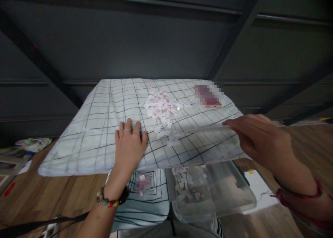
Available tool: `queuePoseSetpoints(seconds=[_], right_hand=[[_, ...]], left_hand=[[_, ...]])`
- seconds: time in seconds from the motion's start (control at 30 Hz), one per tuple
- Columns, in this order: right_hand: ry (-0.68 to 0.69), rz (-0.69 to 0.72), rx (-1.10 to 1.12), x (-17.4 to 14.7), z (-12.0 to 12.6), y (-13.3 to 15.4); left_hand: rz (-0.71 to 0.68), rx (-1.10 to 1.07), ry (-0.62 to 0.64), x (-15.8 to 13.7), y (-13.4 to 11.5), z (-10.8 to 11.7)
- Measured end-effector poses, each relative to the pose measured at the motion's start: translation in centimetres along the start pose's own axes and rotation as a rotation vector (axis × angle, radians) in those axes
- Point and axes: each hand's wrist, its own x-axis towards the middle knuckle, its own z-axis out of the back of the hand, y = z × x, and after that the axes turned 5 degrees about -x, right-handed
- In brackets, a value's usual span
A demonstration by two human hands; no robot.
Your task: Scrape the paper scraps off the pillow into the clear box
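Note:
My left hand (131, 144) lies flat with fingers spread on the white checked table cover (109, 103). Just beyond and to its right is a heap of small white-and-pink paper slips (160, 106), with a few loose slips trailing toward the front edge. At the table's right side my right hand (262, 141) pinches a see-through plastic sheet (208, 135), whose edge is raised off the checked cloth. Below the front edge, a clear plastic tub (229, 196) holds more slips, mostly at its left end.
A pixelated reddish object (208, 96) rests at the back right of the table. Under the left forearm is a pale patterned surface (158, 203) with a small pink packet (142, 184). White sheets (257, 189) lie beside the tub. A dark panelled wall (145, 40) stands behind.

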Motion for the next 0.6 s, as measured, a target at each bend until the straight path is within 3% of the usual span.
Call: queuePoseSetpoints(seconds=[0.6], right_hand=[[0.014,-0.064,-0.099,-0.79,-0.18,-0.97]], left_hand=[[-0.007,0.018,0.008,-0.02,-0.03,0.04]])
